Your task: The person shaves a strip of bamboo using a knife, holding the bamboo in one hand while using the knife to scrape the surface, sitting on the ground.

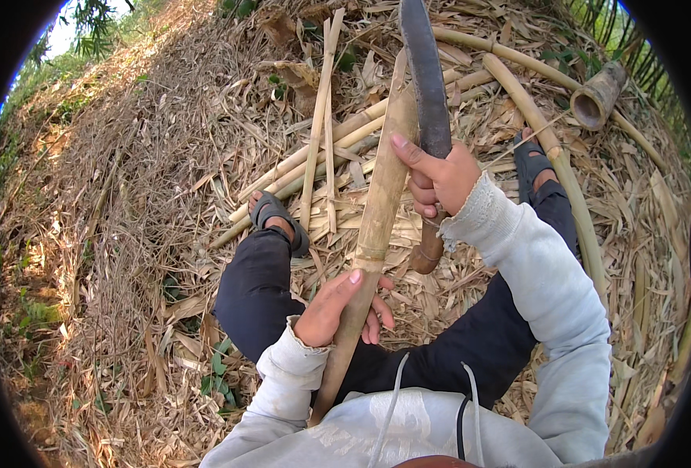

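A long split bamboo piece (378, 207) slants up and away from my lap, a node ring showing below its middle. My left hand (337, 308) is closed round its lower part, thumb on top and fingertips coming out on the right side. My right hand (447, 178) grips a machete (429, 86) where the dark blade meets the brown wooden handle. The blade points away from me, alongside the bamboo's right edge. My right thumb rests at the bamboo's right side; whether it also grips the bamboo, I cannot tell.
Thin bamboo strips (318, 129) lie ahead, across several bamboo poles (298, 160). A cut bamboo tube (599, 97) lies at the far right, near a long curved pole (556, 152). A stump (298, 82) stands behind. Dry leaves (150, 210) cover the ground around my sandalled feet.
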The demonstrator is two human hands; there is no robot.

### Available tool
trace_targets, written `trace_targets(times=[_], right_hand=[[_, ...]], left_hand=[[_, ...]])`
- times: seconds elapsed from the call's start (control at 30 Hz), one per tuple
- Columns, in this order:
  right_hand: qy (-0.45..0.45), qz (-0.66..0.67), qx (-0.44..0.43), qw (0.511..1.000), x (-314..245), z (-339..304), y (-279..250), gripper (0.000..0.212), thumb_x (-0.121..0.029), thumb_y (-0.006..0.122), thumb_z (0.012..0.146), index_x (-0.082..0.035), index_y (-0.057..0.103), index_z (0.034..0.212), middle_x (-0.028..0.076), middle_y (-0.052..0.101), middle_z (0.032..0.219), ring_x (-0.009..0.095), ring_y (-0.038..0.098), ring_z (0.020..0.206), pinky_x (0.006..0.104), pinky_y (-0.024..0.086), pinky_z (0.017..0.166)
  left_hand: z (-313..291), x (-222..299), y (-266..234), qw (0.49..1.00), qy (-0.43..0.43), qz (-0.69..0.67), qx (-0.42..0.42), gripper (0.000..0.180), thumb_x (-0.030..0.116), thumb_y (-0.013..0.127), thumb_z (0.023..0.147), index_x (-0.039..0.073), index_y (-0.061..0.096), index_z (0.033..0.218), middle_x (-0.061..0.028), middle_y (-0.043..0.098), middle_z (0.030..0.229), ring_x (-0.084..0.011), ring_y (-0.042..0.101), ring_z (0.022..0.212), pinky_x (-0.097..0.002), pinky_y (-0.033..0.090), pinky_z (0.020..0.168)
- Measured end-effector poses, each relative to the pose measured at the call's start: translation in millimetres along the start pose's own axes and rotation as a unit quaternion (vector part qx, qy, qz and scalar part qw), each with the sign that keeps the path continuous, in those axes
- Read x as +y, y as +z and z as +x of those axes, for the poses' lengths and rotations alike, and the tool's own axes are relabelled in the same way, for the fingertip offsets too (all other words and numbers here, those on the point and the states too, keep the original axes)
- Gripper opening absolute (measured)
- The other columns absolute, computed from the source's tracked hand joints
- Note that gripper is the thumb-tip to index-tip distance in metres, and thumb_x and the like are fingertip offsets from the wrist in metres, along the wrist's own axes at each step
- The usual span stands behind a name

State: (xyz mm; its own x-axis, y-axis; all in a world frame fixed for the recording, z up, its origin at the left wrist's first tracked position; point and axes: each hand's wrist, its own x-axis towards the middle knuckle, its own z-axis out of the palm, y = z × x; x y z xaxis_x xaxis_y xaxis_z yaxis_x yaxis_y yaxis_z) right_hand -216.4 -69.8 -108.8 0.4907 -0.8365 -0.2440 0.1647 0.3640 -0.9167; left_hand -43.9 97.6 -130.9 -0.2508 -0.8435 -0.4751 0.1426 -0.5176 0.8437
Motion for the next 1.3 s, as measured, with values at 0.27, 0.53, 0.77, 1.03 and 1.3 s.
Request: trace_targets(times=[0.27, 0.53, 0.77, 1.03, 1.3], right_hand=[[-0.250, -0.320, -0.013, 0.914, 31, -12, 6, 0.051, -0.050, 0.055, 0.095, -0.003, 0.063, 0.078, 0.003, 0.043, 0.051, 0.015, 0.040, 0.049, 0.0324, 0.038, 0.049], [-0.379, -0.522, -0.142, 0.751, 49, -31, 26, 0.069, -0.072, 0.059, 0.078, -0.002, 0.057, 0.078, 0.015, 0.059, 0.063, 0.033, 0.065, 0.060, 0.0408, 0.052, 0.055], [-0.437, -0.585, -0.140, 0.669, 49, -32, 34, 0.072, -0.075, 0.066, 0.069, -0.004, 0.056, 0.071, 0.011, 0.056, 0.059, 0.029, 0.061, 0.052, 0.0382, 0.051, 0.049], [-0.443, -0.598, -0.117, 0.657, 47, -24, 29, 0.073, -0.074, 0.067, 0.065, -0.003, 0.052, 0.072, 0.011, 0.053, 0.062, 0.031, 0.059, 0.055, 0.0388, 0.047, 0.050], [-0.438, -0.628, -0.090, 0.636, 38, -8, 14, 0.074, -0.075, 0.068, 0.064, -0.003, 0.052, 0.072, 0.013, 0.052, 0.063, 0.032, 0.058, 0.056, 0.0394, 0.047, 0.051]], left_hand=[[-7, 11, 1, 0.996, 0.075, -0.024, 0.045, 0.042, 0.040, 0.033, 0.104, 0.003, 0.045, 0.119, -0.0198, 0.062, 0.069, -0.0249, 0.062, 0.049, -0.0293, 0.051, 0.043], [3, -4, -18, 0.973, 0.153, -0.020, 0.170, 0.052, 0.045, 0.036, 0.103, -0.001, 0.061, 0.097, -0.0120, 0.063, 0.072, -0.0181, 0.061, 0.051, -0.0286, 0.051, 0.047], [1, 10, -14, 0.986, 0.108, -0.051, 0.117, 0.058, 0.054, 0.035, 0.101, 0.001, 0.059, 0.095, -0.0054, 0.058, 0.059, -0.0146, 0.053, 0.038, -0.0241, 0.044, 0.033], [-7, 14, -15, 0.990, 0.062, -0.106, 0.069, 0.061, 0.061, 0.034, 0.098, 0.006, 0.055, 0.081, 0.0012, 0.035, 0.047, -0.0123, 0.038, 0.029, -0.0239, 0.031, 0.027], [-7, -17, -27, 0.971, 0.142, -0.185, 0.056, 0.038, 0.049, 0.039, 0.101, 0.027, 0.048, 0.130, 0.0002, 0.056, 0.086, -0.0098, 0.037, 0.045, -0.0257, 0.033, 0.035]])
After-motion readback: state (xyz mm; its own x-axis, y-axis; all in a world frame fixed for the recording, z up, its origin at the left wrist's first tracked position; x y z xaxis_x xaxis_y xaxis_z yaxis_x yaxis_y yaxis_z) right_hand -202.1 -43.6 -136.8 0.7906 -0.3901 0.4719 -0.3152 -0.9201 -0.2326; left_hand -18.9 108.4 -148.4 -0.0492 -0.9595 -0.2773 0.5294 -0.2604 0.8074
